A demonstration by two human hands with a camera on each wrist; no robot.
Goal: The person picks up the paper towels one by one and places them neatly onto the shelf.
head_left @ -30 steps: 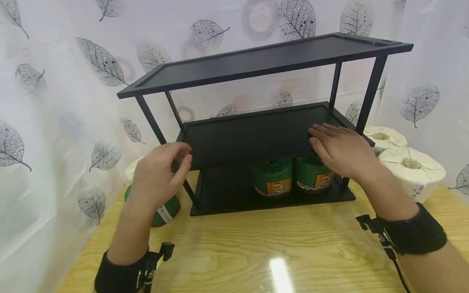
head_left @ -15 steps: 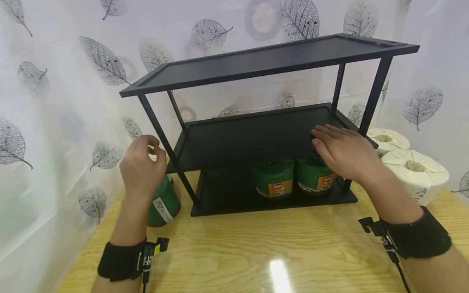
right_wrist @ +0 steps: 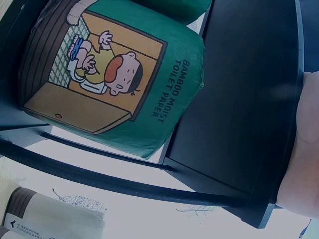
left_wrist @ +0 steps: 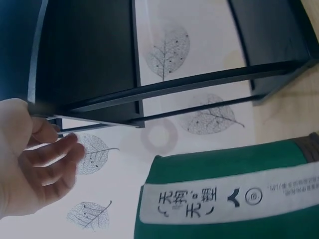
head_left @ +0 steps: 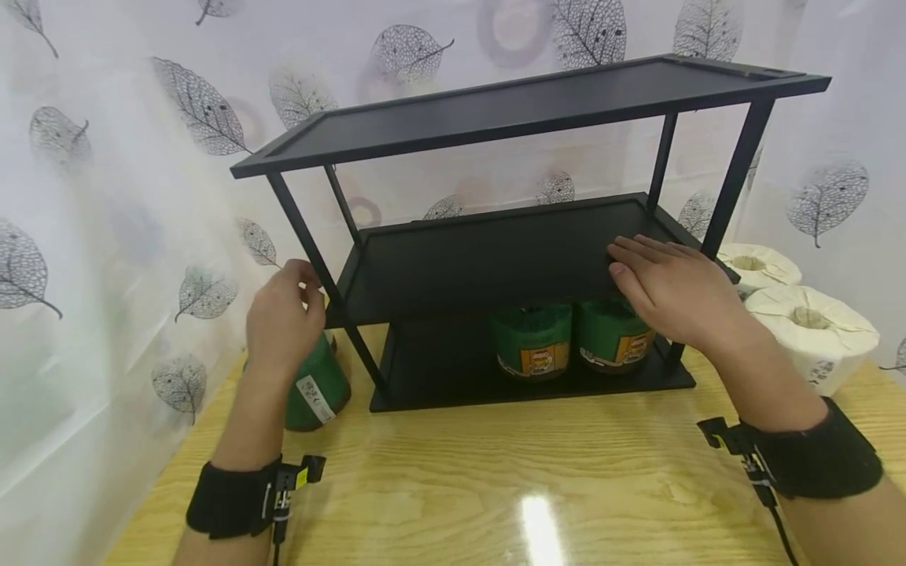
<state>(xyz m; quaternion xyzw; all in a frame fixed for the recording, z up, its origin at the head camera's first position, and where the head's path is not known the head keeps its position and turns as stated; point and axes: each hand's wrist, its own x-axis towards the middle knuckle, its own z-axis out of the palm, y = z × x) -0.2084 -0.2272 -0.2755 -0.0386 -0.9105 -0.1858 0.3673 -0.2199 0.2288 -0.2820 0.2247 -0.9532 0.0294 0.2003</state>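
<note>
A black shelf rack point(head_left: 495, 259) with three boards stands on the wooden table. My right hand point(head_left: 672, 291) rests flat on the middle board near its right end, fingers straight. Beside the left front post, right at the board's left edge, is my left hand point(head_left: 283, 318). Its fingers point(left_wrist: 60, 164) are loosely bent in the left wrist view, with nothing seen between them. Under the middle board, green-wrapped toilet paper rolls point(head_left: 534, 346) stand on the bottom board; one wrapper point(right_wrist: 124, 74) reads "bamboo moist toilet paper". Another green-wrapped roll point(head_left: 318, 385) stands left of the rack.
White-wrapped rolls point(head_left: 814, 330) stand on the table at the rack's right side. Behind everything hangs a pale curtain point(head_left: 141, 196) printed with leaves. The wooden table point(head_left: 439, 472) stretches in front of the rack. Black camera bands point(head_left: 233, 499) circle both wrists.
My left hand has moved left from in front of the middle board to outside the left front post, then slightly back toward it. The right hand stays on the board.
</note>
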